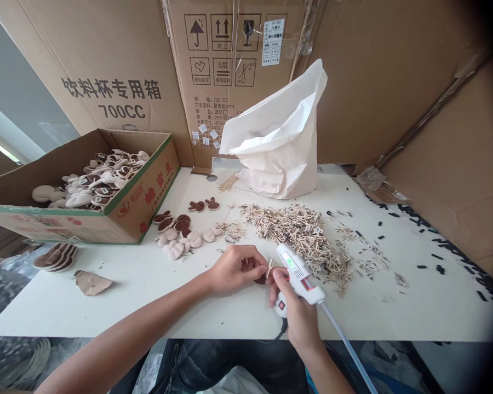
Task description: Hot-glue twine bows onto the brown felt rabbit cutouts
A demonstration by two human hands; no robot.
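Observation:
My right hand (298, 309) is wrapped round a white glue gun (302, 273) with a green light, a glue stick at its rear and a black cord. My left hand (236, 268) is closed on a small brown piece (262, 279), mostly hidden by the fingers. A small pale bow-like strip (270, 268) stands between the fingertips of both hands, beside the gun. Just behind the hands lies a large heap of pale strips (299, 235). Brown pieces (183, 223) and fluffy pale pieces (176, 249) lie to the left of it.
An open cardboard box (127, 216) of plush pieces stands at the left. A white bag (287, 164) stands behind the heap. Stacked brown pieces (56, 257) and torn cardboard (92, 283) are at the left. Small black bits (440, 269) lie at the right. Large cartons (123, 54) wall the back.

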